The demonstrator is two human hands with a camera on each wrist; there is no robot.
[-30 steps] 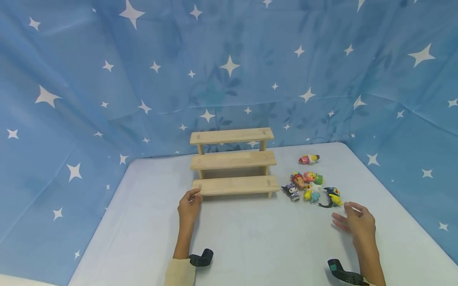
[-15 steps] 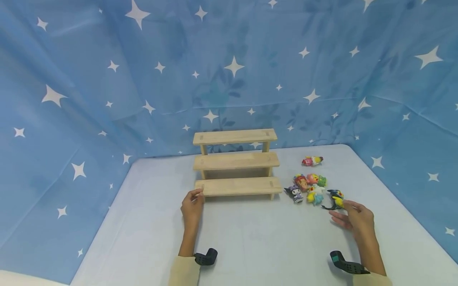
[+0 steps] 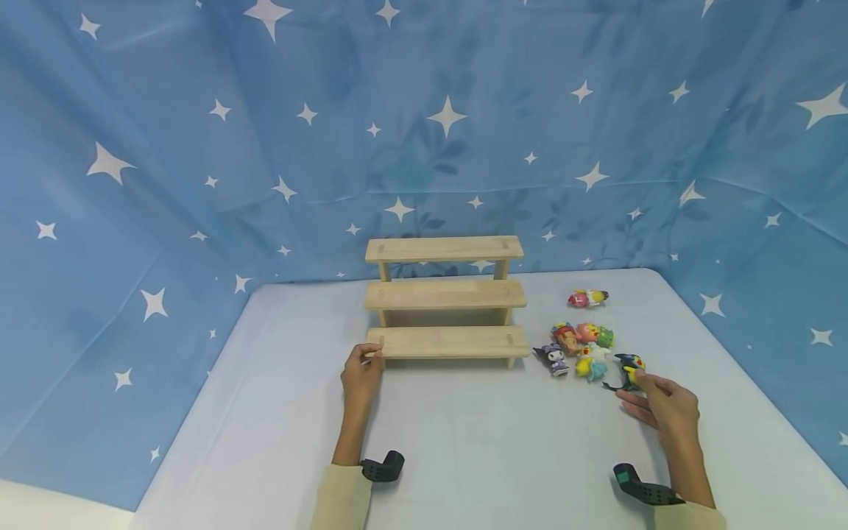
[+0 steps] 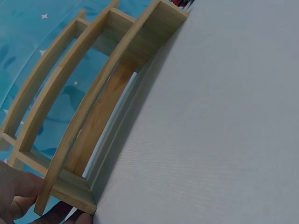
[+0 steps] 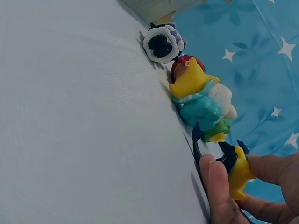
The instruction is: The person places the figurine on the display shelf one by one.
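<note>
A three-tier wooden display stand (image 3: 447, 341) stands on the white table. My left hand (image 3: 361, 374) grips the left end of its lowest step, and in the left wrist view the thumb and fingers lie about that corner of the stand (image 4: 100, 88). Over at the right, my right hand (image 3: 676, 414) pinches a small yellow and dark-blue toy figurine with a thin dark tail (image 3: 631, 364). In the right wrist view the figurine (image 5: 239, 175) sits between thumb and fingers, low by the table surface. The fingers partly hide it.
Several figurines lie bunched right of the stand: a black-and-purple one (image 3: 553, 358), a red-haired one (image 3: 566, 338), a pink one (image 3: 587, 332), a green one (image 3: 606, 337) and a yellow-and-teal one (image 3: 592, 366). Another, pink and yellow (image 3: 587, 298), lies farther back. A blue star-printed curtain (image 3: 298, 154) hangs behind.
My right hand has come in to the yellow and dark-blue figurine and taken hold of it. My left hand stays at the stand. The head view has shifted slightly.
</note>
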